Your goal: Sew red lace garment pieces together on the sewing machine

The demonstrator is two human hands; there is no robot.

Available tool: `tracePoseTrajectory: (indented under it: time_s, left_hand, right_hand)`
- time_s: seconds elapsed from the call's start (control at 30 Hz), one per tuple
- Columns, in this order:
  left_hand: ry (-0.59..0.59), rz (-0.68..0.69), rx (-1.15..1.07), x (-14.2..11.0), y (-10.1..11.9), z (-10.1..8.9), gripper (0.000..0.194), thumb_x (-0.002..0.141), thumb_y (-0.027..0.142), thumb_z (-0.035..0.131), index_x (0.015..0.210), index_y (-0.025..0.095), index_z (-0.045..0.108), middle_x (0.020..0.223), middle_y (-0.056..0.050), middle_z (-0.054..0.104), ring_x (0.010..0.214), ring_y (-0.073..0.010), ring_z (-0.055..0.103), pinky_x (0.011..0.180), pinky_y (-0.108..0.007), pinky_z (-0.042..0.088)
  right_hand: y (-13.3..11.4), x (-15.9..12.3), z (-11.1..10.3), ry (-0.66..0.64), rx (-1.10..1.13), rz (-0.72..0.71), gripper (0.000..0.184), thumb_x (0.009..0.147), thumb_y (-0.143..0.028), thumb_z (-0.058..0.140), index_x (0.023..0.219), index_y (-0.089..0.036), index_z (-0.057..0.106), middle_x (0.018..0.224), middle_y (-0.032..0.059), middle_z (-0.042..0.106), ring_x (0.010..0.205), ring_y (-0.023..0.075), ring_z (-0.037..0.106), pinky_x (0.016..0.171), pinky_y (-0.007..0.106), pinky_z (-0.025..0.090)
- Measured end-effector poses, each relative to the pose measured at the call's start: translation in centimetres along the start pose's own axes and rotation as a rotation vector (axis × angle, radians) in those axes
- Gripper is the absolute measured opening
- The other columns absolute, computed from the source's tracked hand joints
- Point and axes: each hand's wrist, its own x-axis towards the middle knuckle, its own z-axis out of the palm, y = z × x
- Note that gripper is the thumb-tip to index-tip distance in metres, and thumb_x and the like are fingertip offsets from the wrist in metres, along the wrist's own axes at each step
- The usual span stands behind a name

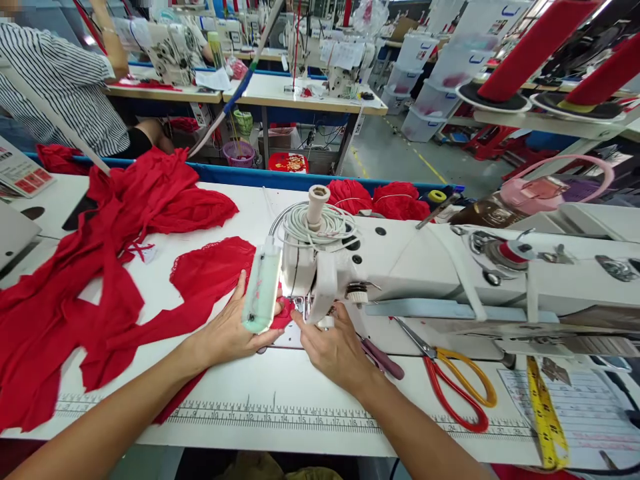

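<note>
ruler strip [280, 419]: numerals 10–19 | both hands [233, 331] on red fabric [210, 277]

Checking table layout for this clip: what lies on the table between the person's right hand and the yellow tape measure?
In the head view, scissors with one red and one yellow handle lie between the right hand and the yellow tape measure; a dark purple-handled tool sits right beside the hand.

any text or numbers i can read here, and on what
"10" up through "17", and "24" further right: printed ruler scale along the table's front edge.
Yellow tape measure: digits too small to read.
Paper form and leaflet: blurred, unreadable.
</note>
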Motion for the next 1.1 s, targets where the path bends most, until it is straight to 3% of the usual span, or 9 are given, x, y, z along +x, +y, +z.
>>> tracePoseTrajectory:
  time_s: [0.2, 0.3, 0.4, 0.53, 0.7, 0.8, 0.9, 1.0, 1.1]
  left_hand:
    - [-0.039, -0.085, 0.152, -3.3, 1.9, 0.1, 0.053, 0.096, 0.053, 0.052, 0.137, 0.019, 0.053, 0.141, -0.015, 0.056, 0.135, -0.0354, 0.045, 0.116, -0.071, 0.015]
    - [-0.001, -0.119, 0.228, -6.0, 3.1, -0.3, 0.059, 0.096, 0.055, 0.051, 0.141, 0.018, 0.048, 0.142, -0.015, 0.055, 0.135, -0.0368, 0.046, 0.113, -0.074, 0.018]
    - [0.167, -0.141, 0.231, -7.6, 3.3, -2.0, 0.042, 0.098, 0.045, 0.053, 0.131, 0.019, 0.057, 0.134, -0.012, 0.063, 0.129, -0.0328, 0.053, 0.114, -0.068, 0.026]
    - [0.491, -0.205, 0.122, -6.8, 0.1, -4.9, 0.022, 0.102, 0.026, 0.044, 0.114, 0.019, 0.061, 0.110, -0.005, 0.072, 0.106, -0.0209, 0.068, 0.100, -0.044, 0.053]
    - [0.499, -0.166, 0.148, -5.0, -4.9, -4.2, 0.031, 0.105, 0.026, 0.033, 0.114, 0.018, 0.061, 0.107, -0.002, 0.070, 0.102, -0.0179, 0.071, 0.088, -0.035, 0.060]
    - [0.487, -0.185, 0.204, -6.6, -4.6, -1.8, 0.034, 0.103, 0.034, 0.040, 0.123, 0.014, 0.058, 0.121, -0.009, 0.067, 0.116, -0.0256, 0.064, 0.100, -0.044, 0.055]
    - [0.467, -0.263, 0.216, -9.4, -1.5, 0.5, 0.041, 0.102, 0.034, 0.043, 0.137, 0.014, 0.049, 0.132, -0.016, 0.060, 0.128, -0.0313, 0.055, 0.105, -0.053, 0.050]
    - [0.369, -0.315, 0.174, -11.2, 2.3, 1.8, 0.047, 0.102, 0.034, 0.043, 0.145, 0.017, 0.041, 0.142, -0.016, 0.053, 0.138, -0.0318, 0.045, 0.110, -0.058, 0.043]
    - [0.339, -0.264, 0.161, -11.1, 4.8, 1.8, 0.046, 0.101, 0.031, 0.046, 0.145, 0.017, 0.043, 0.143, -0.014, 0.052, 0.140, -0.0316, 0.041, 0.112, -0.057, 0.042]
  right_hand:
    - [-0.1, -0.4, 0.0, 0.072, -0.007, -0.056, 0.032, 0.098, -0.012, 0.044, 0.120, -0.017, 0.066, 0.069, 0.0010, 0.064, 0.064, 0.0155, 0.054, 0.087, 0.036, 0.036]
    - [-1.1, -0.4, -1.2, 0.140, 0.019, -0.071, 0.029, 0.099, -0.012, 0.043, 0.115, -0.016, 0.067, 0.073, 0.0017, 0.064, 0.066, 0.0150, 0.054, 0.084, 0.034, 0.038]
    - [-4.2, 0.1, -2.4, 0.156, 0.124, -0.047, 0.026, 0.097, -0.011, 0.044, 0.109, -0.016, 0.067, 0.081, 0.0047, 0.065, 0.075, 0.0169, 0.057, 0.074, 0.032, 0.041]
    - [-11.8, 2.2, -1.4, 0.179, 0.279, -0.023, 0.022, 0.094, -0.012, 0.044, 0.102, -0.018, 0.065, 0.087, 0.0064, 0.064, 0.077, 0.0175, 0.057, 0.070, 0.031, 0.045]
    - [-18.1, 4.0, 2.3, 0.065, 0.104, 0.130, 0.014, 0.086, -0.031, 0.063, 0.086, -0.016, 0.060, 0.077, 0.0076, 0.060, 0.068, 0.0233, 0.057, 0.059, 0.035, 0.047]
    - [-15.2, 0.9, 0.9, 0.150, 0.373, 0.155, 0.013, 0.089, -0.014, 0.050, 0.082, -0.020, 0.058, 0.076, 0.0037, 0.062, 0.065, 0.0172, 0.058, 0.058, 0.028, 0.046]
    - [-8.4, -4.6, -3.1, 0.340, 0.577, 0.510, 0.014, 0.097, -0.024, 0.048, 0.095, -0.023, 0.062, 0.083, 0.0036, 0.067, 0.071, 0.0180, 0.064, 0.059, 0.027, 0.051]
    - [-2.2, -9.0, -7.0, 0.437, 0.519, 0.721, 0.018, 0.094, -0.037, 0.055, 0.098, -0.023, 0.065, 0.079, 0.0075, 0.070, 0.065, 0.0244, 0.066, 0.052, 0.034, 0.051]
    - [-0.4, -10.2, -9.2, 0.556, 0.214, 0.773, 0.025, 0.091, -0.041, 0.057, 0.106, -0.023, 0.065, 0.091, 0.0134, 0.070, 0.077, 0.0318, 0.068, 0.065, 0.045, 0.054]
